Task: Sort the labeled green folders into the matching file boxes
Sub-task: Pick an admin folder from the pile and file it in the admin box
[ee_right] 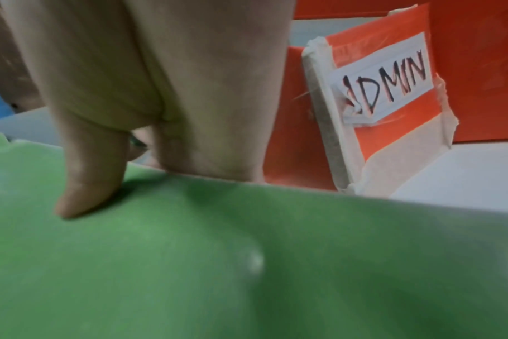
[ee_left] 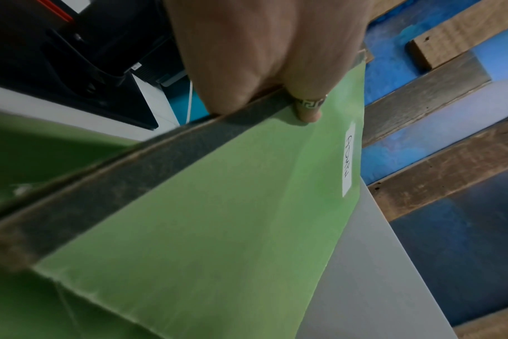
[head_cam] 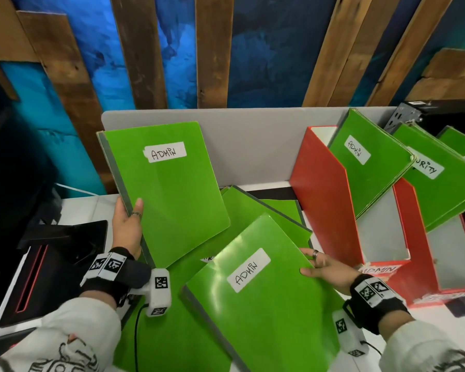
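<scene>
The left hand (head_cam: 126,226) grips the spine edge of a raised green ADMIN folder (head_cam: 169,189) on the left, thumb on its cover, while the right hand (head_cam: 326,269) pinches the right edge of a second ADMIN folder (head_cam: 263,299) lifted over loose folders on the table (head_cam: 83,208), just beside the red ADMIN file box (head_cam: 325,194).

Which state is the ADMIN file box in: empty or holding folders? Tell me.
Holding folders: the ADMIN file box has green ADMIN-labelled folders leaning out of it.
</scene>
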